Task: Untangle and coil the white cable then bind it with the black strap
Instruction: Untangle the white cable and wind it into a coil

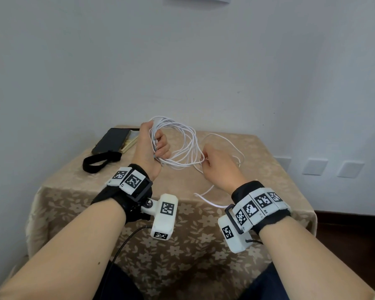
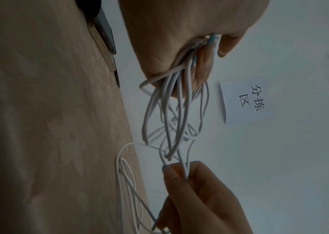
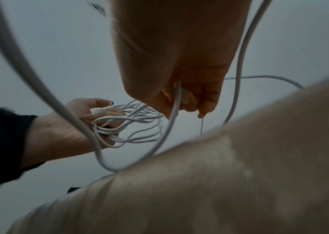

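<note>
My left hand (image 1: pixel 157 146) is raised above the table and grips a bundle of several loops of the white cable (image 1: pixel 183 146); the same bundle (image 2: pixel 174 110) hangs from its curled fingers in the left wrist view. My right hand (image 1: pixel 208 160) pinches a strand of the cable just right of the coil, and the pinch shows in the right wrist view (image 3: pixel 177 98). Loose cable (image 1: pixel 206 199) trails from it over the tablecloth. The black strap (image 1: pixel 99 162) lies looped on the table, left of my left hand.
A dark phone (image 1: pixel 110 140) rests on a book at the back left corner of the small table, which is covered by a beige floral cloth (image 1: pixel 182 239). A wall stands right behind it, with a paper sign (image 2: pixel 245 101). Wall plates (image 1: pixel 314 166) sit low at right.
</note>
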